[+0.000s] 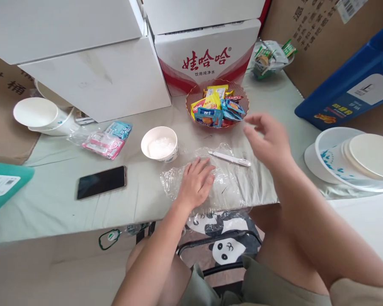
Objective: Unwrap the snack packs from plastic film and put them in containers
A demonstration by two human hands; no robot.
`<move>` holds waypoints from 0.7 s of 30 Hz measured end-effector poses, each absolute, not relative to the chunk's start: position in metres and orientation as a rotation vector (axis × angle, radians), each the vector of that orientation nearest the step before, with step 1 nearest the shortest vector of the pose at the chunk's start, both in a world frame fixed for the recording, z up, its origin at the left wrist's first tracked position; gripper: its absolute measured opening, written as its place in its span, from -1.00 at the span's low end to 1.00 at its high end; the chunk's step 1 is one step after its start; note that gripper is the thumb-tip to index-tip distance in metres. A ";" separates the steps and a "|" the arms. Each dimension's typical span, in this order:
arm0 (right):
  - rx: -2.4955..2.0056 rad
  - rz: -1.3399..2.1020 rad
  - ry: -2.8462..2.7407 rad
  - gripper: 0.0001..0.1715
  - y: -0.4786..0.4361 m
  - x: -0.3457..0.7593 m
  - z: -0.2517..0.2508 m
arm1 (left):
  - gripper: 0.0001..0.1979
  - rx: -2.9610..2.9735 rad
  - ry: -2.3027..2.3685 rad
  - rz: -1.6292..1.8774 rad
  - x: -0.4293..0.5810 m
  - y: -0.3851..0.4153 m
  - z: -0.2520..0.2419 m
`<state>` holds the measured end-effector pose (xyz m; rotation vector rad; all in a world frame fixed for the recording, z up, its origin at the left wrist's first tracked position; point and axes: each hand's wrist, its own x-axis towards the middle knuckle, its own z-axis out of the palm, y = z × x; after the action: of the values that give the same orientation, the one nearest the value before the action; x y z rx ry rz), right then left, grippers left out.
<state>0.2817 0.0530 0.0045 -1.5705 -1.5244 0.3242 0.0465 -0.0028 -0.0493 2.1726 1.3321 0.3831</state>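
My left hand (197, 182) lies flat with spread fingers on a crumpled sheet of clear plastic (225, 187) at the table's front edge. Just beyond its fingertips a white utility knife (230, 158) rests on the plastic. My right hand (268, 138) hovers over the table, slightly blurred, fingers loosely bent with the thumb apart, and nothing shows in it. Close to its fingertips stands a pinkish scalloped bowl (191, 111) full of wrapped snacks (209, 117). A white paper bowl (160, 143), with something whitish and translucent in it, sits beyond my left hand.
On the left are a phone (102, 182), pink and blue packets (105, 144) and stacked paper bowls (38, 114). White cartons (207, 59) wall off the back. To the right stand a blue jug (351, 80) and a tub (312, 155) of paper bowls; a snack dish (271, 59) sits behind.
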 end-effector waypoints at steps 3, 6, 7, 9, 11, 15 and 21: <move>-1.597 0.440 -1.532 -0.66 0.003 0.271 -0.016 | -0.46 2.198 1.354 0.371 0.048 -0.004 -0.049; -1.617 0.573 -1.586 -0.43 -0.015 0.261 -0.034 | -0.44 2.213 1.381 0.396 0.052 -0.009 -0.051; -1.634 0.621 -1.589 -0.35 -0.015 0.259 -0.039 | -0.44 2.222 1.385 0.405 0.054 -0.011 -0.052; -1.692 0.695 -1.562 -0.29 -0.010 0.256 -0.045 | -0.43 2.239 1.386 0.425 0.057 -0.016 -0.054; -1.739 0.727 -1.521 -0.45 -0.002 0.255 -0.047 | -0.44 2.256 1.402 0.452 0.057 -0.022 -0.055; -1.725 0.641 -1.472 -0.80 0.005 0.256 -0.043 | -0.51 2.274 1.528 0.538 0.046 -0.029 -0.056; -1.728 0.451 -1.441 -0.84 0.004 0.270 -0.046 | -0.42 2.127 1.896 0.451 0.016 -0.029 -0.057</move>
<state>0.2701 0.0040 -0.0460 -1.7277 -1.4411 0.4512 0.0157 -0.0289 -0.0575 2.1267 1.8958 0.4509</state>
